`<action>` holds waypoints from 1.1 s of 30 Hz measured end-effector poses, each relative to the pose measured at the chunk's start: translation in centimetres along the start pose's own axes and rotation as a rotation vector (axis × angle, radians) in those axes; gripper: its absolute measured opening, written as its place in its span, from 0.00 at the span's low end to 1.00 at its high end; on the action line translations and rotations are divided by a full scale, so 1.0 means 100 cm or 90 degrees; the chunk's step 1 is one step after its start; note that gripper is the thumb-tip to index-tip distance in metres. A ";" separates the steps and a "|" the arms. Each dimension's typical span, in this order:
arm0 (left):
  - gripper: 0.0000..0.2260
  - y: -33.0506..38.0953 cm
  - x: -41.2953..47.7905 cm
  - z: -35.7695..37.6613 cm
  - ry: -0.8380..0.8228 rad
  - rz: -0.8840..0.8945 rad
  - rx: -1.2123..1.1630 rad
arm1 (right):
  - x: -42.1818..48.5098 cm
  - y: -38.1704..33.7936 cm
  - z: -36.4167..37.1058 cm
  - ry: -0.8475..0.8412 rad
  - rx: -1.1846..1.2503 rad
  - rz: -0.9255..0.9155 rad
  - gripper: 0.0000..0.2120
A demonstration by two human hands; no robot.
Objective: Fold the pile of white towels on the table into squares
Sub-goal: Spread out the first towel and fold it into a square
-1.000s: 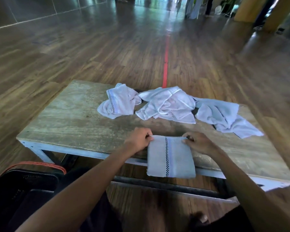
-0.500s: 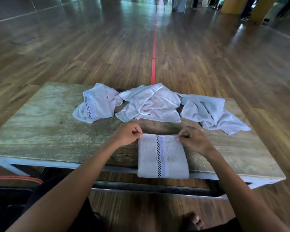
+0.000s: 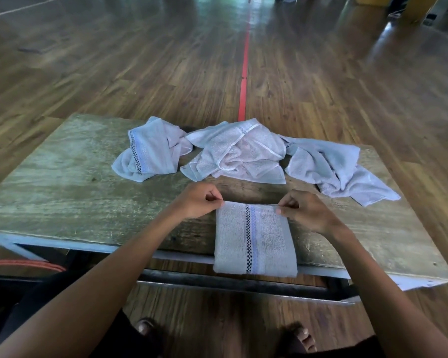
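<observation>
Nothing here can be read: no word, label, brand, number or sign shows anywhere in the view. The only markings are plain patterns. A black-and-white chequered band beside a pale blue stripe runs down the folded towel [image 3: 269, 244] at 6 o'clock on the table [image 3: 62, 197]. The same kind of band shows on the crumpled towel [image 3: 150, 153] at 11 o'clock. A red line [image 3: 244, 73] crosses the floor [image 3: 114, 73] at 12 o'clock. None of these carries lettering.
</observation>
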State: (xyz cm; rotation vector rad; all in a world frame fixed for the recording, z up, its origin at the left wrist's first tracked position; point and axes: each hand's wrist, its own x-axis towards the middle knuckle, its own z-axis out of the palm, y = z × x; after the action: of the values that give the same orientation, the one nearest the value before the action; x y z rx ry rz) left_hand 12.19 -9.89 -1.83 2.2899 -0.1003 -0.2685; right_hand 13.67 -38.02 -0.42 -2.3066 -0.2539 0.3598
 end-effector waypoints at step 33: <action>0.04 -0.001 0.008 0.009 0.198 -0.026 0.011 | -0.008 -0.057 0.018 0.222 -0.314 -0.096 0.09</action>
State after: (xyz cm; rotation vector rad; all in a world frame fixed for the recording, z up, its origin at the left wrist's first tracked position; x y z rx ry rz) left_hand 12.79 -10.62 -2.60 2.3243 0.1038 0.0696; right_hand 11.89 -33.14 2.68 -2.7562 -0.3693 -0.2103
